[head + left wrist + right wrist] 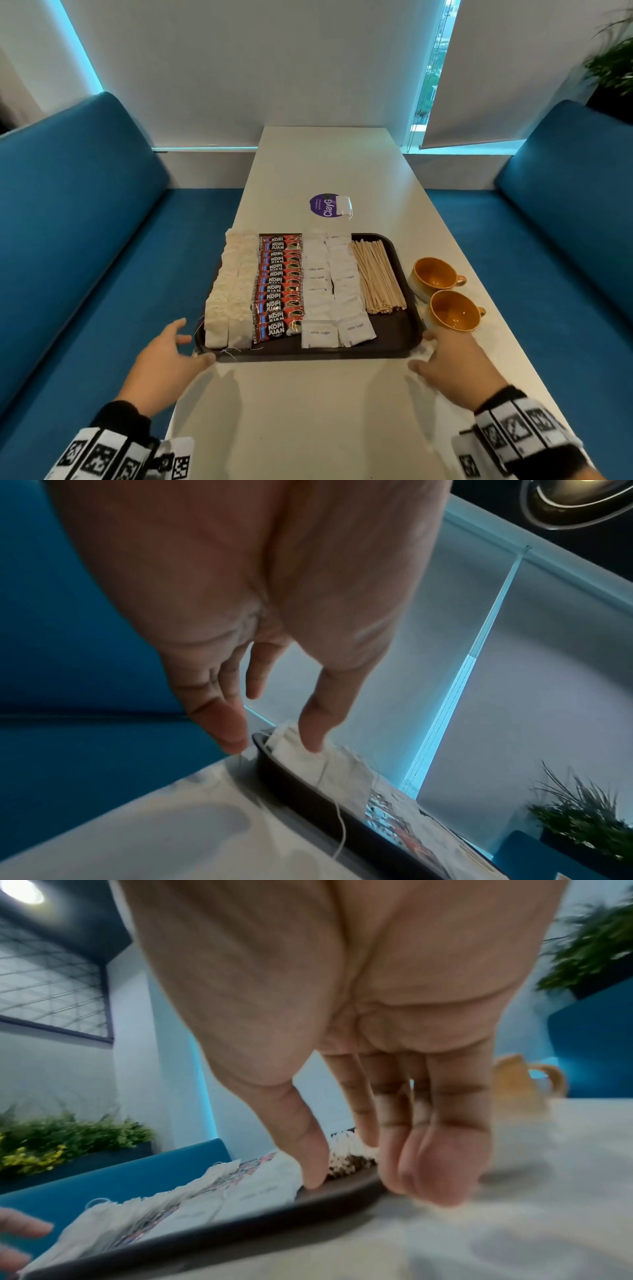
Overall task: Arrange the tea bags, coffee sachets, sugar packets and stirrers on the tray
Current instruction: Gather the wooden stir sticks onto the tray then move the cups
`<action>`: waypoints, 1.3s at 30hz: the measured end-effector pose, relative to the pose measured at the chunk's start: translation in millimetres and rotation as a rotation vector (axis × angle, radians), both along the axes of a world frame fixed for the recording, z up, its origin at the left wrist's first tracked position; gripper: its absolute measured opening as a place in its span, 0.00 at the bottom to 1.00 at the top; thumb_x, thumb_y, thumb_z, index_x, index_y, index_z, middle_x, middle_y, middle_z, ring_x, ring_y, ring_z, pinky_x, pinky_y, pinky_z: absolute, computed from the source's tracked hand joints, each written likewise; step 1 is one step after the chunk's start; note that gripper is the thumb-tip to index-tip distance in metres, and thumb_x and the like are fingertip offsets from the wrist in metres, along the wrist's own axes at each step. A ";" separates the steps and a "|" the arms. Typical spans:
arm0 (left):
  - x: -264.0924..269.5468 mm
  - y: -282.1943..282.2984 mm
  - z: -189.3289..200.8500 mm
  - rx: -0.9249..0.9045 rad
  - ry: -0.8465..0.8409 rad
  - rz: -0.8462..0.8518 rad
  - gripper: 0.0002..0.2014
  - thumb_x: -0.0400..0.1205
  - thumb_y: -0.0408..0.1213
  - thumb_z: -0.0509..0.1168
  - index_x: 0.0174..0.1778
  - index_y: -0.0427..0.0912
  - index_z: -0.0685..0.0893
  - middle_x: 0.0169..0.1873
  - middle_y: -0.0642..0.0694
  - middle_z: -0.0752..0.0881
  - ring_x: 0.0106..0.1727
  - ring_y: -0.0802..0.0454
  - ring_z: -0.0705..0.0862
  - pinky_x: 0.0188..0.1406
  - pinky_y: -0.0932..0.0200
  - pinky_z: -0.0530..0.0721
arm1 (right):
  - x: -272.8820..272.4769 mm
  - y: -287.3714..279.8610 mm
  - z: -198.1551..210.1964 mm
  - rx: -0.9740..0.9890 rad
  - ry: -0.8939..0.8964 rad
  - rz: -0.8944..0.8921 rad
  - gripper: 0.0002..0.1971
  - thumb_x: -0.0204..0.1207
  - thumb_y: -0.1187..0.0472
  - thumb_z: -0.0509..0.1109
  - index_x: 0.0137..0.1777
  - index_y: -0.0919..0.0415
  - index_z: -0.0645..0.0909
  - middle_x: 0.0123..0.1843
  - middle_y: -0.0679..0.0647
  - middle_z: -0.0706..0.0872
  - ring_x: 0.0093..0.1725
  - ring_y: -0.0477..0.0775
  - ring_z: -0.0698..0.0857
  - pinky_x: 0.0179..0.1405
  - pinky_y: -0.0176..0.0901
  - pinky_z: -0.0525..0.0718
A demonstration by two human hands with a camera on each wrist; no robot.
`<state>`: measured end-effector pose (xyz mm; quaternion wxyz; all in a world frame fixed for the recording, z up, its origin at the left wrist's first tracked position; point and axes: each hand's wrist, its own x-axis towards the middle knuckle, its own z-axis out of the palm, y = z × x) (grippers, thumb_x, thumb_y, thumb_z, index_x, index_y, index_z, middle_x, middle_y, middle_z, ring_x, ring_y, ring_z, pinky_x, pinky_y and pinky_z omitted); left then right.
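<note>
left hand (164, 356) released, at tray (394, 342) corner; right hand (452, 363) released | stirrers (378, 275) lengthwise, pointing away

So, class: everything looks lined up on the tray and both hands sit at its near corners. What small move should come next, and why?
Probably close both hands on the tray rim. The tea bags, coffee sachets, sugar packets and stirrers already lie in rows, and the left hand and right hand are open at its near corners, gripping nothing.
</note>
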<state>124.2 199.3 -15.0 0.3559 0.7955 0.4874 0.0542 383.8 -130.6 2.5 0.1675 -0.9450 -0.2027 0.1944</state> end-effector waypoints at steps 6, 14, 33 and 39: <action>18.3 -5.1 -8.0 0.079 -0.002 -0.059 0.27 0.73 0.44 0.80 0.67 0.50 0.82 0.54 0.52 0.88 0.54 0.48 0.84 0.50 0.51 0.81 | -7.1 12.7 -20.3 0.063 -0.027 -0.170 0.23 0.79 0.45 0.75 0.68 0.57 0.82 0.57 0.52 0.90 0.58 0.54 0.88 0.59 0.46 0.85; 52.9 16.7 1.3 0.045 -0.071 -0.002 0.23 0.74 0.35 0.80 0.65 0.43 0.84 0.51 0.49 0.88 0.50 0.49 0.83 0.46 0.54 0.76 | 10.9 52.6 -28.8 0.069 -0.016 -0.166 0.27 0.81 0.47 0.72 0.76 0.56 0.73 0.64 0.53 0.87 0.62 0.55 0.87 0.60 0.48 0.88; 161.7 -151.2 62.6 0.128 -0.446 -0.826 0.08 0.81 0.40 0.73 0.52 0.59 0.86 0.51 0.63 0.84 0.45 0.60 0.85 0.45 0.69 0.78 | 91.7 -42.0 72.1 0.247 -0.245 -0.004 0.09 0.82 0.57 0.71 0.45 0.39 0.86 0.38 0.44 0.87 0.37 0.44 0.85 0.36 0.36 0.79; 203.0 -209.0 29.1 0.087 -0.239 -1.067 0.28 0.87 0.42 0.65 0.81 0.67 0.67 0.81 0.72 0.62 0.60 0.62 0.82 0.67 0.63 0.79 | 162.0 -50.9 36.2 -0.008 -0.190 0.253 0.24 0.86 0.64 0.67 0.70 0.31 0.80 0.74 0.44 0.74 0.71 0.52 0.77 0.72 0.49 0.77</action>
